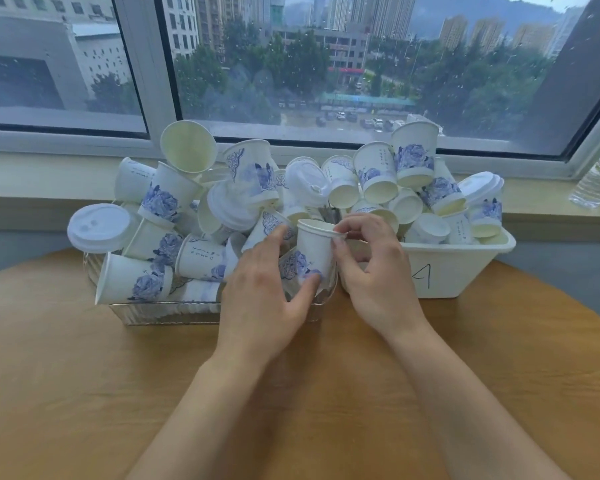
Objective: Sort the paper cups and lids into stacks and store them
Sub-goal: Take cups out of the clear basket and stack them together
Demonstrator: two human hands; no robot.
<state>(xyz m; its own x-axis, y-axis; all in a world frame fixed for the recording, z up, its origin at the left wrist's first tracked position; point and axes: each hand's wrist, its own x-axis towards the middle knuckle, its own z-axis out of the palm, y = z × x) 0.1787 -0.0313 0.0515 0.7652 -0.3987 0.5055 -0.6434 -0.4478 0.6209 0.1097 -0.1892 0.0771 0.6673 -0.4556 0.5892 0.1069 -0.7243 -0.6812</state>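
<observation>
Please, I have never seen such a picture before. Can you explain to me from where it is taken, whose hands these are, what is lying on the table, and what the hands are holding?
There is one picture, taken by a camera worn on a person's head, looking forward and down. No machine is involved; the two arms are the person's own. The left hand and right hand together hold one upright paper cup, white with a blue flower print. On the wooden table stand a clear tray and a white bin, both heaped with loose cups and white plastic lids. A water bottle stands on the window sill at the right.
</observation>
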